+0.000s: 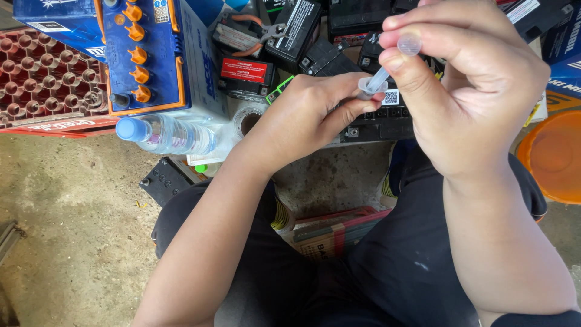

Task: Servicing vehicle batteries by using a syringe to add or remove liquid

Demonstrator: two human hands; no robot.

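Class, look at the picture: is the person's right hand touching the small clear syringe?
Touching. The head view shows the right hand pinching the plunger end of the syringe between thumb and fingers.

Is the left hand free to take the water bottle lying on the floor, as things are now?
Probably not at once: the left hand is pinching the barrel of the small clear syringe, which the right hand also holds. The water bottle lies unblocked near that forearm.

Blue battery (158, 57), orange caps (138, 56); red crate (42, 75); clear syringe (387, 66).
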